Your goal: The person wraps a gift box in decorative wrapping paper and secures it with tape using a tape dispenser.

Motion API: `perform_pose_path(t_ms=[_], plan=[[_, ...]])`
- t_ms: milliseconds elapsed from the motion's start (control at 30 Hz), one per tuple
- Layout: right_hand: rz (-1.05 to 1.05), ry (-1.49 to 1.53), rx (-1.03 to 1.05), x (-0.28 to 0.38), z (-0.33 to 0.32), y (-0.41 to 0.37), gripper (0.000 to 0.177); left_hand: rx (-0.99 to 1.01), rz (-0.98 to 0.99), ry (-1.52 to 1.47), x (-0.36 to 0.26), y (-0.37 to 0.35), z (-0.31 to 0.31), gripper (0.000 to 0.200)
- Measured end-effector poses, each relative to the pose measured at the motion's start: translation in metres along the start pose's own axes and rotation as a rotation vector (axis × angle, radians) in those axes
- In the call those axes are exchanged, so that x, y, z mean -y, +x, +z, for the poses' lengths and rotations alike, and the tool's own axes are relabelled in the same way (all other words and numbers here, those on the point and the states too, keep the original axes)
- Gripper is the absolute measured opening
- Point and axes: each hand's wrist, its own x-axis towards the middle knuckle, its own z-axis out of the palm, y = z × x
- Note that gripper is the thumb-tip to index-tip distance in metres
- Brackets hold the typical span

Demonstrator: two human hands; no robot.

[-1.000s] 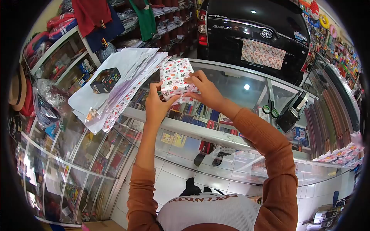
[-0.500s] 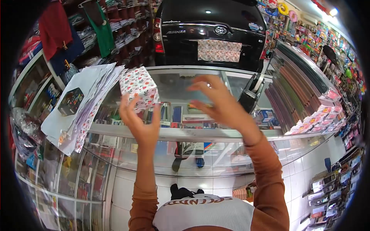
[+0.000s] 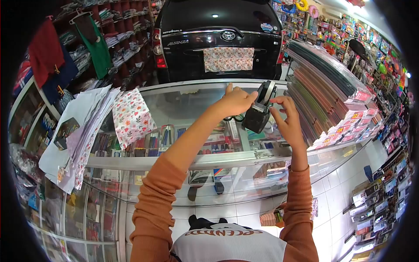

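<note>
My left hand [image 3: 238, 102] is at the left side of a black tape dispenser [image 3: 257, 118]. Its thumb side meets the dispenser's edge, while the other fingers are bent and partly hidden. On the dispenser's right is my right hand [image 3: 286, 115], its fingers curved and apart from the thumb, with nothing visible between them. A roll of tape [image 3: 270, 91] sits in the dispenser's top. Partly under my left wrist lie dark-handled scissors [image 3: 238, 118]. Over to the left on the glass counter rests a parcel in white floral paper [image 3: 131, 115], touched by neither hand.
A stack of papers [image 3: 76, 135] with a small dark box [image 3: 67, 133] overhangs the glass counter's [image 3: 209, 160] left end. Tall piles of packaged books [image 3: 327, 96] stand at the right. Behind the counter is a parked black car [image 3: 218, 56].
My left hand has let go of the floral parcel and crossed right to the tape dispenser. My right hand has moved to the dispenser's right side. The view has shifted right.
</note>
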Motion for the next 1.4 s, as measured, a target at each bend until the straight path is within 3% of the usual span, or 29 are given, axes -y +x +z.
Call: perform_pose_path(t_ms=[133,300,400,567,667,767,1033,1133,1233,1267,1400], plan=[[-0.086,-0.049,0.052,-0.005,-0.005,0.004,0.030,0.050,-0.099,-0.296,0.001,0.007,0.002,0.046],[-0.293,-0.147,0.062,-0.023,-0.010,0.030,0.037,0.138,-0.157,-0.346,-0.013,0.004,-0.012,0.044],[-0.302,-0.249,0.037,-0.045,0.000,0.048,0.030,0.146,-0.195,-0.289,-0.019,0.008,-0.015,0.044],[-0.227,-0.171,0.123,-0.052,0.002,0.058,0.022,0.139,-0.134,-0.169,-0.015,0.018,-0.012,0.044],[-0.233,-0.170,0.111,-0.047,0.001,0.057,0.020,0.066,-0.111,-0.190,-0.013,0.021,-0.012,0.045],[-0.257,-0.200,0.097,-0.046,0.001,0.057,0.022,-0.076,-0.145,0.050,-0.013,0.026,-0.025,0.045],[-0.382,-0.304,0.060,-0.040,-0.001,0.053,0.016,0.139,-0.024,-0.123,-0.008,-0.019,-0.040,0.051],[-0.398,-0.335,0.049,-0.042,0.002,0.051,0.011,0.145,-0.099,-0.256,-0.003,-0.038,-0.038,0.049],[-0.409,-0.336,0.050,-0.039,0.004,0.048,0.010,0.090,-0.031,-0.438,-0.001,-0.054,-0.022,0.050],[-0.406,-0.334,0.058,-0.039,0.003,0.048,0.010,0.168,-0.246,-0.407,-0.025,-0.064,-0.036,0.051],[-0.324,-0.179,0.087,-0.032,0.003,0.043,0.020,0.085,-0.108,-0.476,0.005,-0.057,-0.006,0.046]])
